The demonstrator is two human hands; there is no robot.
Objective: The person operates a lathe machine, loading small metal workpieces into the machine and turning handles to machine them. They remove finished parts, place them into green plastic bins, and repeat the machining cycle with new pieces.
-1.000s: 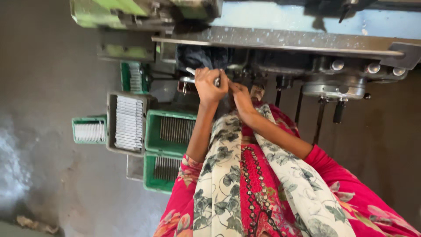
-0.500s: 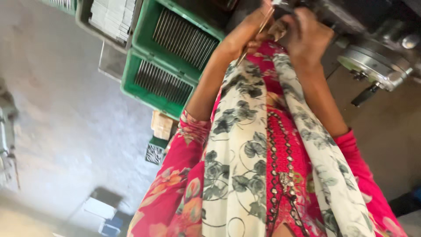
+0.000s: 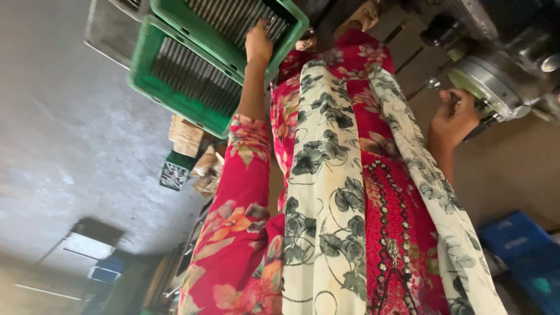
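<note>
I see my left hand (image 3: 258,46) reaching down into a green plastic crate (image 3: 290,23), fingers resting on the row of thin grey metal rods (image 3: 233,14) packed side by side inside it. A second green crate (image 3: 175,96) of the same rods sits just beside it. My right hand (image 3: 454,119) is closed around a dark handle (image 3: 475,111) on the grey round machine part (image 3: 490,81).

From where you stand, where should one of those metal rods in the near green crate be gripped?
Take one metal rod near its end, from above, where the left hand already reaches in. The rods lie flat, packed side by side, in the green crate, so their sides look blocked; an end probably lifts free more easily.
</note>
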